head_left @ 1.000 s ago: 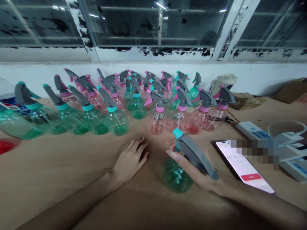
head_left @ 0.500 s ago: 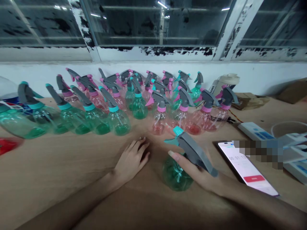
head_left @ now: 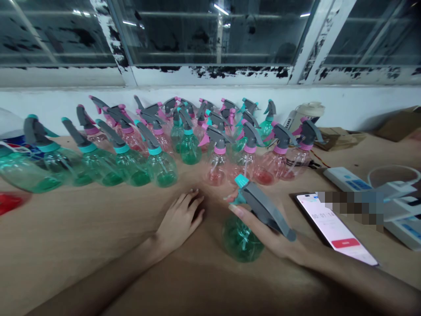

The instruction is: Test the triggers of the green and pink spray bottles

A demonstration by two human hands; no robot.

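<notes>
My right hand (head_left: 266,230) grips a green spray bottle (head_left: 243,243) with a grey head and a turquoise nozzle. Its thumb lies along the near side of the neck, and fingertips show at the turquoise trigger; the other fingers are hidden behind the bottle. The bottle stands upright at the table's near middle. To its left, my left hand (head_left: 180,217) rests palm down on the wooden table (head_left: 98,232), fingers loosely stretched and holding nothing. Beyond both hands stand several green spray bottles (head_left: 162,169) with turquoise collars and several pink spray bottles (head_left: 217,169) with pink collars.
A phone (head_left: 335,228) showing a running timer lies right of my right hand. Past it are white power strips (head_left: 348,180) with a cable. At the back right stand a pale cup (head_left: 307,112) and brown cardboard (head_left: 399,125). A red item (head_left: 11,202) lies at the left edge.
Fingertips of my right hand now show over the trigger, which stuck out uncovered before. My left hand stays in place. The view has shifted slightly.
</notes>
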